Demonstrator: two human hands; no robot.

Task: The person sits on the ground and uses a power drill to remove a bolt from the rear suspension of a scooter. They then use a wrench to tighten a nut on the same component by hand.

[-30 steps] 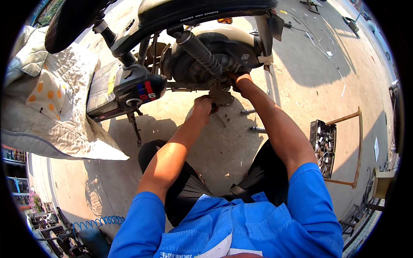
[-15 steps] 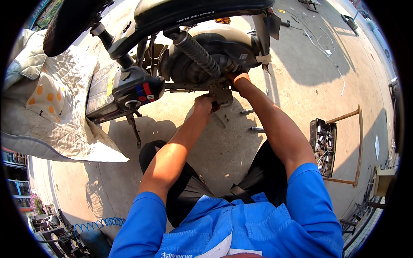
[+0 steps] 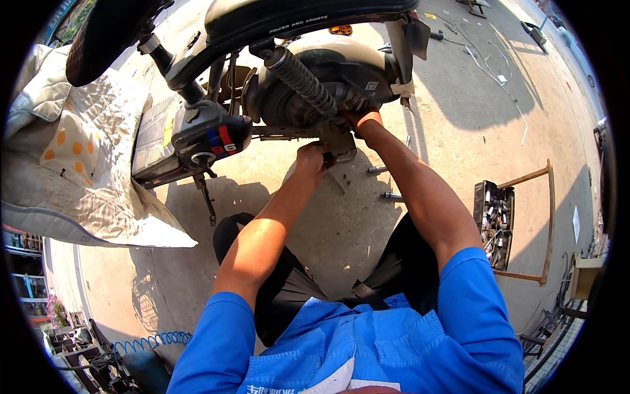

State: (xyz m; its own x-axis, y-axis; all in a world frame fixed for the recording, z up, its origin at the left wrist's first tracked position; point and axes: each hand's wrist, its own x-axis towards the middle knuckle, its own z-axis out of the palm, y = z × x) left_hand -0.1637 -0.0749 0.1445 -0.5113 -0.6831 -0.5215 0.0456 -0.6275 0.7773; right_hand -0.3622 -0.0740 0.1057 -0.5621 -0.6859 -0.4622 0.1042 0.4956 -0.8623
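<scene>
Scooter (image 3: 256,34) on concrete floor (image 3: 321,230), directly ahead of the squatting person, wheel (image 3: 285,98) and spring shock (image 3: 298,79) facing. Left hand (image 3: 311,157) mostly closed, thumb above and fingers below, on the left edge of a dull metal plate (image 3: 340,142) below the shock. Right hand (image 3: 366,122) reaches in beside the wheel hub; fingers hidden, cannot tell how far open or what it grips. Two metal tools (image 3: 392,196) near the right forearm. Black tray (image 3: 478,220) of small parts well off right. Quilted cover (image 3: 85,217) at left.
</scene>
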